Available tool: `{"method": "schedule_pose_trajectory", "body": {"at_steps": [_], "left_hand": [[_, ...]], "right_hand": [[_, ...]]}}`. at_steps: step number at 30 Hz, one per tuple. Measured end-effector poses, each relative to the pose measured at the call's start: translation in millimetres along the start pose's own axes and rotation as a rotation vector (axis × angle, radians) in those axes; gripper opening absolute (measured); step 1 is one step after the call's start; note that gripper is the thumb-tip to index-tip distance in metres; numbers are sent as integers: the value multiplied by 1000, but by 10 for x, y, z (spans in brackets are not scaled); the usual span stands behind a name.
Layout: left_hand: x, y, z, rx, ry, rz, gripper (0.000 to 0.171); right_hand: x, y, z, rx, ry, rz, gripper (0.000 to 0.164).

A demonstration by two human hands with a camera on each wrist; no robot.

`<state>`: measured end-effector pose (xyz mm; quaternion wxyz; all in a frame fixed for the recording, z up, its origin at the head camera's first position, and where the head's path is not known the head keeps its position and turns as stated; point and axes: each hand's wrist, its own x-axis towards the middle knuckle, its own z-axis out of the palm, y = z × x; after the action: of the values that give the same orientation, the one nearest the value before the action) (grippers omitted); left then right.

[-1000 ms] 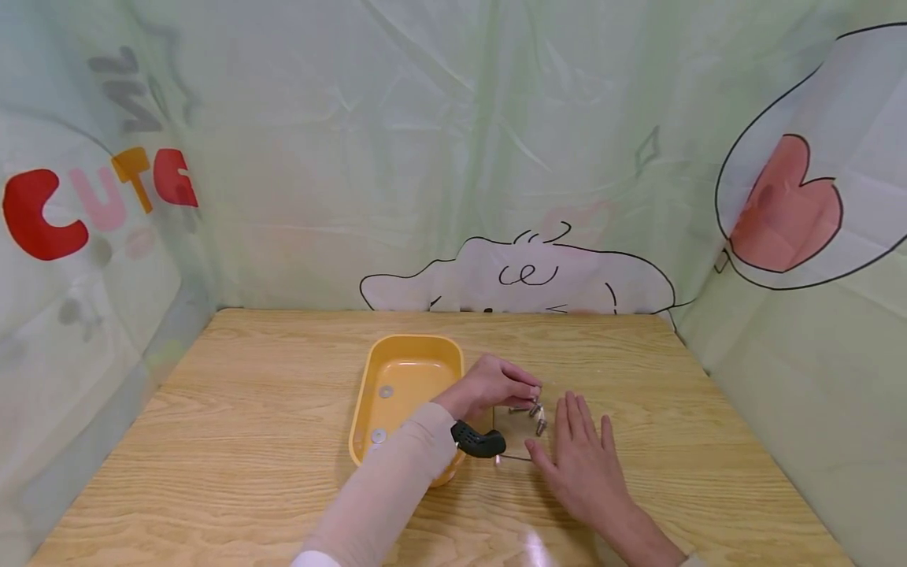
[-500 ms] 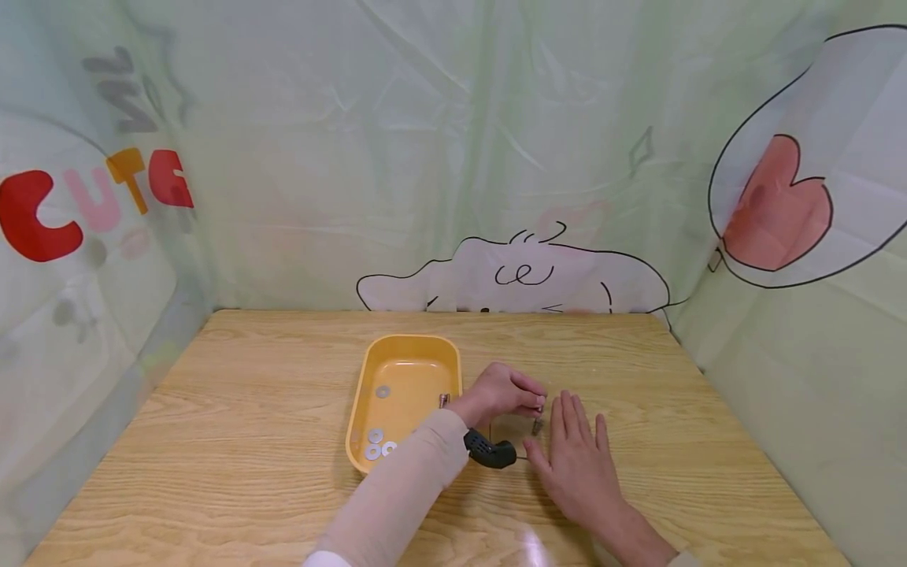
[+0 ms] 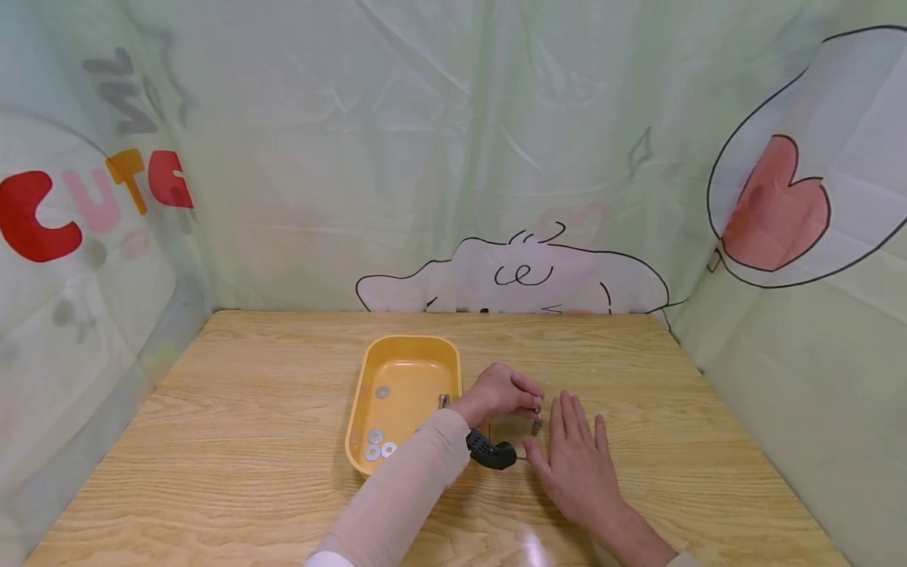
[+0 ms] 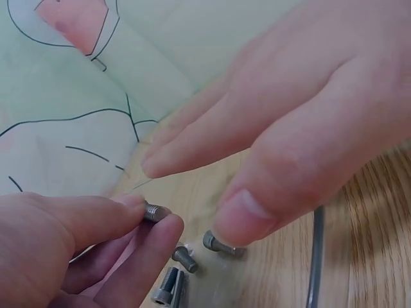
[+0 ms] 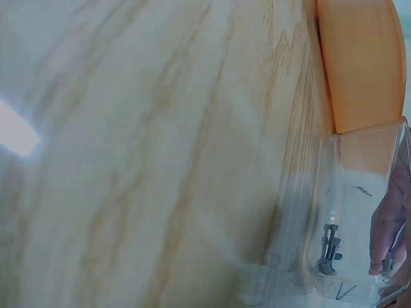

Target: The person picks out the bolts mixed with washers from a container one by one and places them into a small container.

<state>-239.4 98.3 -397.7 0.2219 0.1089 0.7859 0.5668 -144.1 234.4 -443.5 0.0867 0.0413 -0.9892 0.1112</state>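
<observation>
In the head view my left hand (image 3: 499, 391) reaches over a small clear plastic box (image 5: 363, 186). Thumb and forefinger pinch a metal bolt (image 4: 154, 212), its threaded end showing in the left wrist view. Below them lie several more bolts (image 4: 185, 259); the right wrist view shows bolts (image 5: 329, 250) through the box wall. My right hand (image 3: 583, 465) lies along the box's right side, fingers straight and thumb spread toward the near edge. Whether it touches the box is unclear. The left forearm hides part of the box and tray.
Left of the box stands a yellow tray (image 3: 352, 425) holding several flat washers (image 3: 375, 435) and some bolts (image 3: 443, 400). A black wrist camera (image 3: 490, 450) sits on the left wrist over the box. Printed curtains (image 3: 319, 157) enclose the wooden table (image 3: 234, 425).
My left hand has shifted slightly right and toward me over the box. Bolts and more washers in the yellow tray have come into sight. The right hand has stayed almost still.
</observation>
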Motion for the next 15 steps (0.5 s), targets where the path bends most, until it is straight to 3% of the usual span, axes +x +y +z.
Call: {"method": "schedule_pose_trajectory", "body": {"at_steps": [8, 15], "left_hand": [[19, -17, -11, 24, -6, -12, 16], [48, -44, -20, -69, -30, -21, 18]], "right_hand": [[-1, 4, 6, -3, 1, -2, 80], [3, 1, 6, 0, 4, 0, 81]]}}
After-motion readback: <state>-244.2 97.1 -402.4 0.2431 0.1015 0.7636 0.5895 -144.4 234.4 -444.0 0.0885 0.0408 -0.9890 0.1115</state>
